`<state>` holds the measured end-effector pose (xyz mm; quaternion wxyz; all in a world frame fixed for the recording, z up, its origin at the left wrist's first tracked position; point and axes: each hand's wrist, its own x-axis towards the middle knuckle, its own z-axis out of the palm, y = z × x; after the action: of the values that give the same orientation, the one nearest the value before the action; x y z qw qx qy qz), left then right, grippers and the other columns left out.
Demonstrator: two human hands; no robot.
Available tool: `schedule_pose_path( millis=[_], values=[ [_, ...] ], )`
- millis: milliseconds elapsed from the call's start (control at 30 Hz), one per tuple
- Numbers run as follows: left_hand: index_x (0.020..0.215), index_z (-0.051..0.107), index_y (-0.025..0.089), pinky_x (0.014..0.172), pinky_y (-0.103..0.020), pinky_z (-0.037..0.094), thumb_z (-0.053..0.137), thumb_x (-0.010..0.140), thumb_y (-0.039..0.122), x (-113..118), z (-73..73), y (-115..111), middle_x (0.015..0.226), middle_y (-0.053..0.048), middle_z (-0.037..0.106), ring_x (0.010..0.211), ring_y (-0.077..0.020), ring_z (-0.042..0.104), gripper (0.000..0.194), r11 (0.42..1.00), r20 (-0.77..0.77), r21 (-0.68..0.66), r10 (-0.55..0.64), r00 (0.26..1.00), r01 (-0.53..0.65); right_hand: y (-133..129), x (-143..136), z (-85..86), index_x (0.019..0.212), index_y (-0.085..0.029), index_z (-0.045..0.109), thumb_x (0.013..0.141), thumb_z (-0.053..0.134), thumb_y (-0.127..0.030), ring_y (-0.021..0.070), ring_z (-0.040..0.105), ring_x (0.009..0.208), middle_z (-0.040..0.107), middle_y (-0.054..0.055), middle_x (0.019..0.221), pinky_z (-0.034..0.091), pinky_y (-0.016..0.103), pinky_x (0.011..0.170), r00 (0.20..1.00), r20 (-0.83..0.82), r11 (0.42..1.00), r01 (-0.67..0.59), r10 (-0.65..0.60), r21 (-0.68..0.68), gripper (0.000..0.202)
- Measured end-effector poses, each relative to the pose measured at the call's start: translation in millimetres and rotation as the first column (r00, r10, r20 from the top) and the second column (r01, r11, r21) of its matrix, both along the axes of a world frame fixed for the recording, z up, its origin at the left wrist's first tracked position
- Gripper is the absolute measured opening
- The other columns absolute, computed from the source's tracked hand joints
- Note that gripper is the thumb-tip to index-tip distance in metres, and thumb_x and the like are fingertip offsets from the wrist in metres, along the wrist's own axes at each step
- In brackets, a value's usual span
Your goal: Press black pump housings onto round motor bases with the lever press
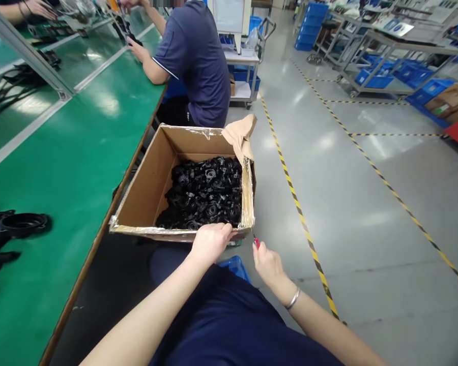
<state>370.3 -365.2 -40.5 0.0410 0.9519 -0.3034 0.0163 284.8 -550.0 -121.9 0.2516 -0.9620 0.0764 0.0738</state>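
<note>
A cardboard box (145,183) with taped, worn edges sits in front of me, filled partway with small black plastic parts (209,193). My left hand (212,241) is closed over the near rim of the box, close to its right corner. Just outside that corner, my right hand (267,262) is wrapped round a red-handled tool (256,243) with a thin dark tip. The tip points up at the box corner; whether it touches the cardboard I cannot tell. A torn cardboard flap (241,133) sticks up at the far right corner.
A green-topped workbench (87,152) runs along the left, with black parts (19,223) on it. Beyond the box sits a co-worker (198,61). Yellow-and-black floor tape (290,178) lies to the right. A blue bin (234,267) is partly visible below the box.
</note>
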Motion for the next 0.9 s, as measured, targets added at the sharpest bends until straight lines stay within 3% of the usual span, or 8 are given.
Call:
schedule_pose_path(
  millis=[133,267,467,900],
  values=[
    [0.074,0.061,0.017,0.055,-0.028,0.03,0.05,0.096,0.036,-3,0.1,1,0.063,-0.004,0.061,0.058,-0.0185,0.058,0.031,1.0,0.009,-0.01,0.008,1.0,-0.008,-6,-14,-11.8,0.085,-0.005,0.054,0.095,0.021,-0.057,-0.0025,0.021,0.049,0.038,-0.002,0.056,0.018,0.012,0.052,1.0,0.002,1.0,-0.014,0.014,0.003,0.062],
    [0.074,0.06,0.016,0.056,-0.028,0.031,0.051,0.095,0.035,-5,-1.2,2,0.063,-0.004,0.061,0.059,-0.0179,0.059,0.03,0.999,0.003,-0.032,-0.001,1.0,0.001,-13,-20,2.2,0.08,-0.006,0.053,0.095,0.015,-0.057,-0.001,0.027,0.049,0.041,0.002,0.056,0.016,0.016,0.053,0.999,0.037,1.0,-0.012,0.012,-0.006,0.066],
    [0.076,0.06,0.016,0.056,-0.028,0.033,0.05,0.096,0.036,-6,-3.3,2,0.064,-0.004,0.061,0.06,-0.0176,0.059,0.03,0.998,-0.005,-0.063,0.003,1.0,-0.003,-2,-1,23.0,0.083,-0.008,0.055,0.094,0.015,-0.058,0.0018,0.031,0.047,0.046,0.007,0.058,0.01,0.022,0.053,0.999,0.05,0.999,-0.017,0.019,-0.046,0.065],
    [0.078,0.063,0.014,0.057,-0.027,0.036,0.046,0.097,0.036,-1,-3.6,3,0.065,-0.005,0.061,0.063,-0.0183,0.061,0.033,0.994,-0.04,-0.104,-0.019,0.999,0.015,13,-7,26.9,0.086,-0.008,0.052,0.094,0.006,-0.057,0.0029,0.034,0.047,0.049,0.01,0.06,0.007,0.023,0.054,0.996,0.014,0.98,0.094,-0.092,-0.174,0.068]
  ],
)
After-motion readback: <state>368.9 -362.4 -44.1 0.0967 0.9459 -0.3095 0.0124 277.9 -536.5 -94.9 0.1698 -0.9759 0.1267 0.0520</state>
